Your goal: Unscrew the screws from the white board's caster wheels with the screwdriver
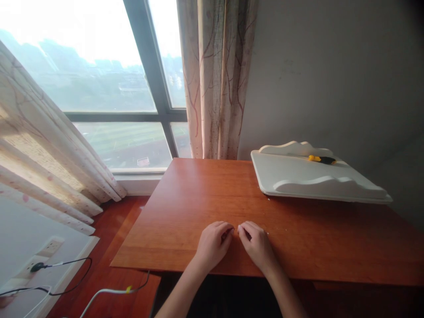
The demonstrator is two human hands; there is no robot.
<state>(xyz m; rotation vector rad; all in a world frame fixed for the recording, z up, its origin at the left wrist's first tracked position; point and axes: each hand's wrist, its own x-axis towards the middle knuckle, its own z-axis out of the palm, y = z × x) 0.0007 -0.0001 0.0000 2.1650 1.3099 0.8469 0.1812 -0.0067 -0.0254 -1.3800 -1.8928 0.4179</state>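
Note:
Both hands are over the front middle of the reddish-brown wooden table, close together with a small gap between the fingertips. My left hand has its fingers curled and the thumb meeting the index finger in a pinch. My right hand mirrors it, its fingertips also pressed together. Anything between the fingers of either hand is too small or hidden to make out. A few tiny white bits lie on the wood behind and beside my right hand.
At the back right a white board with wavy raised edges bears a yellow and black tool. Curtains and a window stand behind. Cables and a wall socket are at the lower left.

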